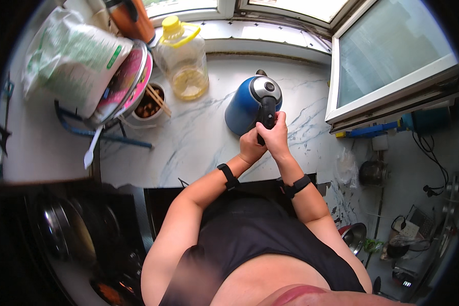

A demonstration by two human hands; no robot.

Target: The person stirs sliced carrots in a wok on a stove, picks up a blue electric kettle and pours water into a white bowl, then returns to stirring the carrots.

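A blue vacuum jug with a silver-and-black lid stands on the marble-patterned counter, its black handle turned toward me. My left hand is closed around the lower part of that handle. Just to the right, my right hand grips the handle a little higher, its thumb on the handle's near side. Both hands touch each other. Their palms and some of the fingers are hidden. Each wrist wears a black band.
Left of the jug are a plastic oil bottle with yellow cap, a bowl of dark food with chopsticks, a blue metal rack, a white plastic bag and an orange flask. An open window sash juts in at right.
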